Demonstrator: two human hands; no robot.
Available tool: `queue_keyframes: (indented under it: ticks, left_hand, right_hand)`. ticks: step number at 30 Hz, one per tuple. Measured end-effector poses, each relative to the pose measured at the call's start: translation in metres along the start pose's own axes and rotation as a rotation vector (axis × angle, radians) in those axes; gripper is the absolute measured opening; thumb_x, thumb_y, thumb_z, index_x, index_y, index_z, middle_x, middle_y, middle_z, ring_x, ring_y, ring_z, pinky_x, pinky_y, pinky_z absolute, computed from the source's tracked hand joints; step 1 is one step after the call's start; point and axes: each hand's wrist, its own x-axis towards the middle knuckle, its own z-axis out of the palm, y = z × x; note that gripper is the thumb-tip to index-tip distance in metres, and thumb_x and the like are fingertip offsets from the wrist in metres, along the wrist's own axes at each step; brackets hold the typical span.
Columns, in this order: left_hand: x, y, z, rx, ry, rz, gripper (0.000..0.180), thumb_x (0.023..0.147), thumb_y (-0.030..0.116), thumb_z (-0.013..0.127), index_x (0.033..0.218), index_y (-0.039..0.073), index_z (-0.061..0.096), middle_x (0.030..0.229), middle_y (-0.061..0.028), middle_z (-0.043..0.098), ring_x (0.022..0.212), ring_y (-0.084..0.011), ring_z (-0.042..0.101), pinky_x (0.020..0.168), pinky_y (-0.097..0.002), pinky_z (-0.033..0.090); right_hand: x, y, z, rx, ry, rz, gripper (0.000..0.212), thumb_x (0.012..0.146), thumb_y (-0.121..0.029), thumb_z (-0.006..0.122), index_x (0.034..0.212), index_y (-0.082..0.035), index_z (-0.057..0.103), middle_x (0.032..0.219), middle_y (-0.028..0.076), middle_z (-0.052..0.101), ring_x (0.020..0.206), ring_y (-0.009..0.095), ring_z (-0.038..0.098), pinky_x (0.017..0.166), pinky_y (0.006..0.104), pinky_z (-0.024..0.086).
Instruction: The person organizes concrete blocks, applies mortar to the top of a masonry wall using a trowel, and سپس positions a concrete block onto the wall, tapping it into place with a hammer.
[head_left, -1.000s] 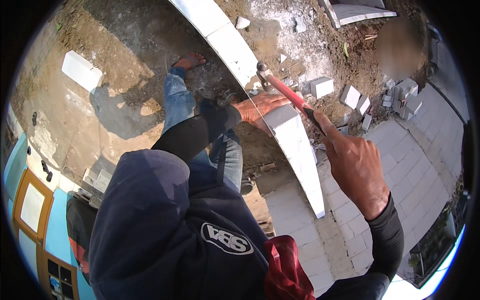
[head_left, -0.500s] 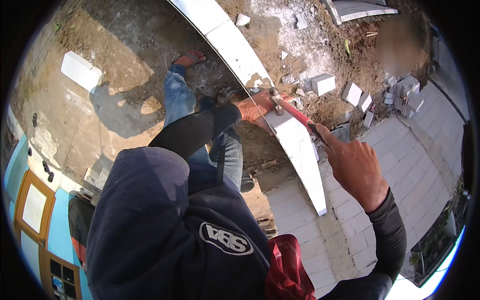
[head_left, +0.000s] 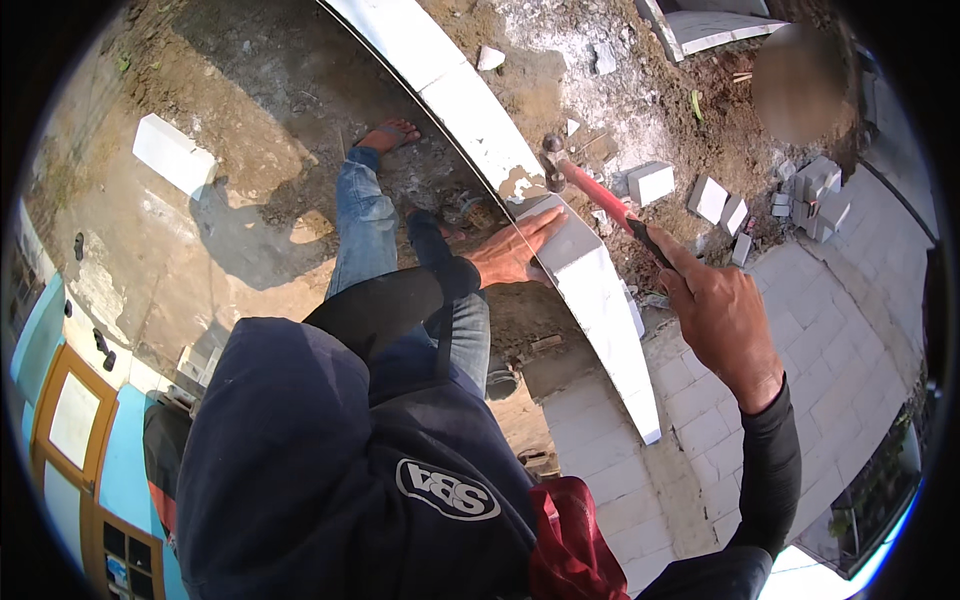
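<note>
My right hand (head_left: 728, 325) is wrapped around the black grip of a hammer (head_left: 600, 192) with a red shaft and a metal head. The hammer head appears over the far end of a white block (head_left: 572, 238); whether it touches cannot be told. That block sits on top of a narrow white block wall (head_left: 470, 95). My left hand (head_left: 515, 250) lies on the block's left side and top, fingers stretched out. A patch of grey-brown mortar (head_left: 520, 184) shows on the wall top just beyond the block.
Loose white blocks (head_left: 651, 183) and a stack of broken pieces (head_left: 818, 195) lie right of the wall. Another block (head_left: 174, 155) rests on the soil at left. Pale block masonry (head_left: 790, 330) spreads at right. My bare foot (head_left: 390, 135) is left of the wall.
The hammer head has shifted slightly away from my body, off the block's top. My left hand has drawn back toward the left, its fingers straighter, uncovering more of the block.
</note>
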Motion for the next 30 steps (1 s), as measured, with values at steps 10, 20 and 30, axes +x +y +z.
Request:
queue_keyframes:
  ticks: [10, 20, 30]
  left_hand:
    - [-0.030, 0.077, 0.030, -0.096, 0.247, -0.260, 0.098, 0.082, 0.020, 0.080, 0.162, 0.000, 0.025, 0.164, -0.0252, 0.031, 0.155, -0.0378, 0.027, 0.123, -0.0442, 0.036]
    - [-0.038, 0.070, 0.025, -0.126, 0.264, -0.206, 0.094, 0.079, 0.011, 0.076, 0.160, 0.000, 0.029, 0.164, -0.0261, 0.032, 0.155, -0.0394, 0.029, 0.123, -0.0442, 0.036]
    - [-0.025, 0.064, 0.000, 0.026, 0.016, -0.220, 0.101, 0.082, 0.010, 0.074, 0.163, -0.001, 0.014, 0.164, -0.0302, 0.028, 0.153, -0.0453, 0.029, 0.122, -0.0468, 0.034]
  right_hand:
    - [0.066, -0.003, 0.054, -0.047, 0.084, -0.147, 0.044, 0.099, -0.018, 0.061, 0.143, -0.016, 0.060, 0.069, 0.015, 0.068, 0.063, 0.034, 0.070, 0.059, 0.0463, 0.056]
    - [0.066, -0.027, 0.062, -0.119, 0.109, -0.204, 0.048, 0.092, -0.009, 0.059, 0.139, -0.013, 0.063, 0.069, 0.012, 0.068, 0.064, 0.030, 0.071, 0.058, 0.0453, 0.057]
    - [0.007, -0.001, 0.080, 0.180, 0.304, 0.082, 0.037, 0.099, -0.029, 0.063, 0.126, -0.003, 0.064, 0.067, 0.013, 0.069, 0.064, 0.033, 0.072, 0.057, 0.0450, 0.056]
